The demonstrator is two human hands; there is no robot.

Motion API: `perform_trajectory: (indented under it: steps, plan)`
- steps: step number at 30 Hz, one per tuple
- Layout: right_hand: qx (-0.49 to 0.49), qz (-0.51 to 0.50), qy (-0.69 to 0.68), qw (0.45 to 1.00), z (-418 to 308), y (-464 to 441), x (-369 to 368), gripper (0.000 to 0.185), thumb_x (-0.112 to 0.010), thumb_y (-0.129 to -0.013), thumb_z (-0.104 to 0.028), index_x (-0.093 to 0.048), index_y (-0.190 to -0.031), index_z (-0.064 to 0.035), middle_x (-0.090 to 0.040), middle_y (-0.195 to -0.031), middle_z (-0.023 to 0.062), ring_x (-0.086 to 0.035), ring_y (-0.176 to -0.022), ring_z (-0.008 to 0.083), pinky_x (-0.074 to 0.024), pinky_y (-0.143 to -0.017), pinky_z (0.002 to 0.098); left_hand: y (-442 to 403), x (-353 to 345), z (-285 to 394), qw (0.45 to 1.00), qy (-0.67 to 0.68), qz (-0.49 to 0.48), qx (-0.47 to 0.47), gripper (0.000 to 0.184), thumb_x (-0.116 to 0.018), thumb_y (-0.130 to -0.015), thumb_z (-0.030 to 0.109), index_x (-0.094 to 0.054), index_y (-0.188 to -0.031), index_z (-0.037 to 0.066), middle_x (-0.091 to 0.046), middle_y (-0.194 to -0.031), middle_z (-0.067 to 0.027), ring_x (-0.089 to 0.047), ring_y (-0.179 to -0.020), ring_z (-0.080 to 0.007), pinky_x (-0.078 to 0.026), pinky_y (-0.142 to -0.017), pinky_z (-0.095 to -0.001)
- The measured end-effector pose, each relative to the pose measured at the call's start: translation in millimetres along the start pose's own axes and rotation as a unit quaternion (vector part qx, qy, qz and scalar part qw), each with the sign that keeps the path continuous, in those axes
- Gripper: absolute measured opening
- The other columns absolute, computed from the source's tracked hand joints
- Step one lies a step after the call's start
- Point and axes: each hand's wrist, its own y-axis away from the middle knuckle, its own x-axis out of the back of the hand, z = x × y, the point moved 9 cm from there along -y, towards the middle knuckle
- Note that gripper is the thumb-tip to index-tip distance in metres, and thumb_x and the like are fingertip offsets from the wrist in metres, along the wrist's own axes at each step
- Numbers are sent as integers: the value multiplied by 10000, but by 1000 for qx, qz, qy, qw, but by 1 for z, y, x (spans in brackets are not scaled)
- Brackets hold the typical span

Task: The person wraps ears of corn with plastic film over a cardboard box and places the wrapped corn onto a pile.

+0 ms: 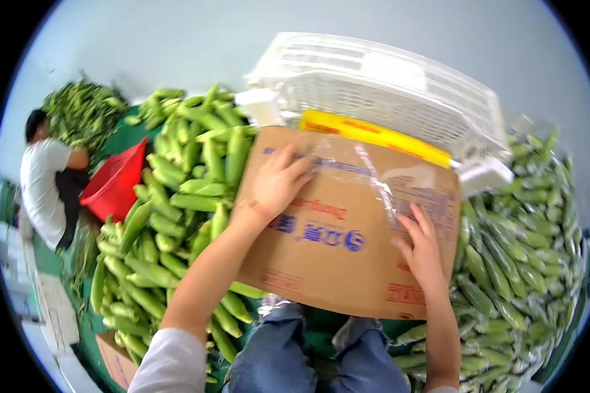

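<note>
A flattened brown cardboard sheet (321, 268) with blue and red print lies across in front of me, tilted over my knees. My left hand (280, 178) rests on its upper left part, fingers stretched out over the board. On the right side of the same board is my right hand (418, 245), its fingers apart near a shiny strip of clear plastic (373, 177). Whether the right fingertips touch that plastic I cannot tell. Along the board's far edge runs a yellow strip (380, 136), against a white plastic crate (387, 98).
Unwrapped green corn ears (157, 262) are heaped at my left. Plastic-wrapped corn ears (511, 262) pile up at my right. Farther left, a person (46, 177) sits beside a red bucket (116, 183) and a heap of husks (82, 108). A cardboard box (115, 360) stands lower left.
</note>
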Motion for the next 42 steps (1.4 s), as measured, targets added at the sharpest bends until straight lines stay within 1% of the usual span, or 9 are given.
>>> perform_trajectory:
  steps: [10,17,18,20,24,27,32,37,42]
  plan:
    - [-176,-1,-193,965,39,91,10,117,-496,-958,-63,-565,-938,30,-592,-759,70,-561,-686,143,-459,-629,283,110,81,32,980,82,-30,-177,145,-594,-753,121,-479,-817,60,-467,-701,-82,-546,-646,-291,-467,-574,-408]
    - [-2,-79,-67,995,-27,159,4,112,-543,-991,-118,-601,-957,-28,-613,-762,88,-618,-683,189,-490,-625,282,274,104,18,963,265,-39,-15,39,-599,-779,64,-568,-801,57,-600,-848,-89,-602,-748,-322,-515,-672,-417]
    - [-16,-89,-86,992,-28,158,3,114,-547,-990,-123,-600,-960,-26,-618,-770,87,-620,-688,197,-491,-627,286,275,110,-28,978,30,-61,195,123,-635,-780,72,-571,-884,51,-601,-894,-122,-594,-796,-338,-507,-754,-431]
    - [-43,-103,-123,986,-28,155,2,120,-554,-987,-132,-599,-966,-23,-629,-785,87,-624,-697,213,-495,-632,293,335,129,-150,897,-121,132,404,416,-668,-826,171,-512,-1185,31,-522,-1160,-200,-507,-1072,-365,-418,-936,-431]
    - [-47,-92,-100,990,-34,146,3,83,-553,-954,-88,-590,-930,-18,-629,-788,104,-620,-694,239,-496,-644,329,448,106,-307,588,-16,63,806,770,-722,-783,490,-438,-1410,145,-383,-1414,-252,-469,-1233,-415,-388,-1047,-461]
    - [-98,-57,-98,989,-24,156,5,56,-562,-880,-1,-562,-824,-4,-604,-729,122,-600,-658,271,-467,-639,337,502,81,-370,666,51,105,737,850,-819,-717,411,-436,-1416,116,-505,-1389,-203,-537,-1220,-345,-444,-1001,-414]
    - [-121,-75,-103,985,-32,154,6,65,-632,-833,-4,-591,-859,-47,-633,-797,114,-588,-759,314,-463,-702,391,493,97,-238,410,555,401,602,486,-535,-981,165,-374,-1439,130,-494,-1341,-123,-557,-1116,-247,-535,-856,-360]
    - [-113,-22,-12,993,-44,155,18,47,-641,-822,-33,-603,-832,-60,-639,-789,91,-572,-781,310,-449,-745,410,364,132,-58,487,672,312,462,595,-620,-929,319,-357,-1444,175,-498,-1364,-124,-565,-1149,-255,-543,-545,-288]
    - [-157,-81,-44,983,-50,147,15,27,-603,-867,-60,-588,-884,-47,-630,-785,109,-598,-730,318,-465,-669,411,120,126,65,967,224,-119,25,621,-798,-698,229,-576,-1273,156,-604,-1219,-126,-651,-1008,-286,-557,-798,-367]
